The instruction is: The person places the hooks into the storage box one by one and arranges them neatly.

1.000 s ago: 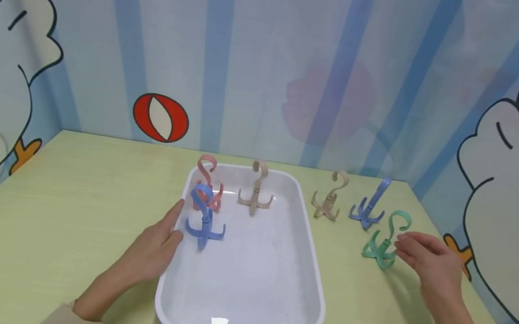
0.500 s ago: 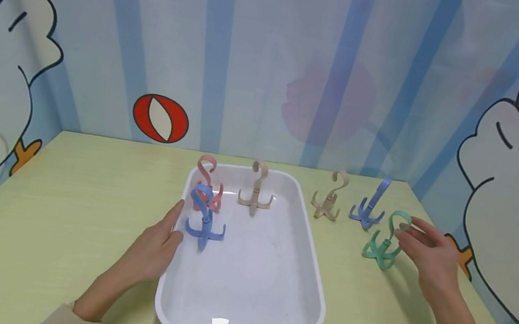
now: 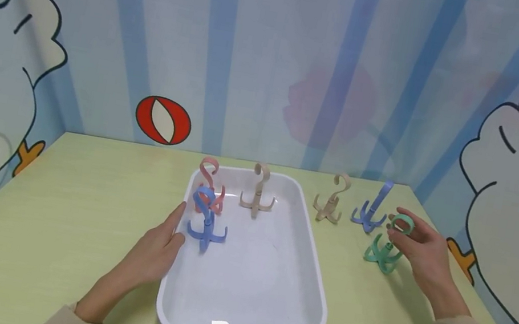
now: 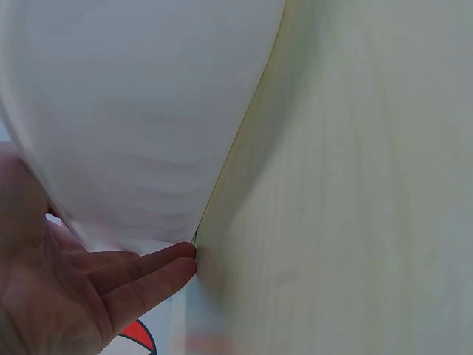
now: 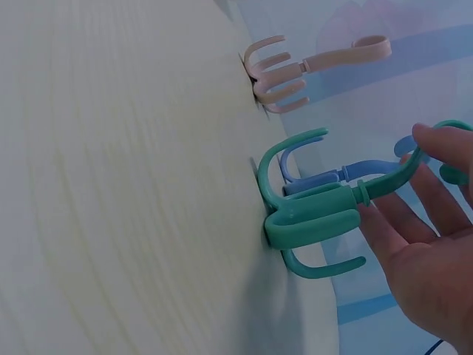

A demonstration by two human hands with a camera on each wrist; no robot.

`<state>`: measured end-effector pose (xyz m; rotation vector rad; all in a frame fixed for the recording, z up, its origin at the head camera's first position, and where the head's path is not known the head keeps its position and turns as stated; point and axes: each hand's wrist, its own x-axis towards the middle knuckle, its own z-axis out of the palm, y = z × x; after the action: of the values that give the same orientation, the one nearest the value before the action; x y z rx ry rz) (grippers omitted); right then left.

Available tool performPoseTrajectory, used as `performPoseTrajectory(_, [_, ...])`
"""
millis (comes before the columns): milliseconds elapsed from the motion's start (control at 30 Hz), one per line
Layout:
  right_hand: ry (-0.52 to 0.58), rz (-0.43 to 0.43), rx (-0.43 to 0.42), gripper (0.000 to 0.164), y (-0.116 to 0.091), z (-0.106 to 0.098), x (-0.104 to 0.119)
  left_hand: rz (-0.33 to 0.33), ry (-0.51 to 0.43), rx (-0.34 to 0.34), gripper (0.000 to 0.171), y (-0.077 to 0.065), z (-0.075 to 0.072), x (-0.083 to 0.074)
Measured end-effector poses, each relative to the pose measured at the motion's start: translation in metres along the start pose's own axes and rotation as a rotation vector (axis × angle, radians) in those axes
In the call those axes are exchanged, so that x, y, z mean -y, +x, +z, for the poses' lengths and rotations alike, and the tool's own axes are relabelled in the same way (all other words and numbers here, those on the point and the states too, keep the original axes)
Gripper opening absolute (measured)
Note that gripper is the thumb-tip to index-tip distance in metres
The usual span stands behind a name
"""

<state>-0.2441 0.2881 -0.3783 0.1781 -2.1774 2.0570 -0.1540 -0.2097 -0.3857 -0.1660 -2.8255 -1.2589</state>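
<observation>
A striped backdrop [image 3: 268, 53] stood behind a pale green table [image 3: 47, 211]. On the table lay a white tray [image 3: 260, 278]. The left hand [image 3: 150, 250] held the tray by its left rim, thumb over the edge, fingers straight along the outer wall. The right hand [image 3: 423, 252], right of the tray, pinched the curved top of a green hook [image 3: 383, 256], which stood on the table, nearest of 3 hooks there. Just beyond it stood a blue hook [image 3: 367, 221], and farther left a beige hook [image 3: 329, 209]. Inside the tray, at the far left, a pink hook [image 3: 211, 179] was partly hidden by a 2nd blue hook [image 3: 207, 227]; to their right, near the far wall, stood a 2nd beige hook [image 3: 256, 202].
</observation>
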Motion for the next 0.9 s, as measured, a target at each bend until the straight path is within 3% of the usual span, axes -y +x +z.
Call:
performPoseTrajectory(200, [0.093,-0.019,0.031,0.052,0.005,0.005,-0.001,0.006,0.001,-0.005,0.066,0.000,0.000,0.000])
performPoseTrajectory(633, [0.125,-0.010,0.084,0.048,0.004,0.009,0.007,0.017,0.008,-0.005,0.067,0.000,0.000,-0.001])
performPoseTrajectory(900, [0.142,-0.019,0.130,0.036,0.001,0.019,0.023,0.006,0.014,-0.002,0.066,0.000,0.000,-0.001])
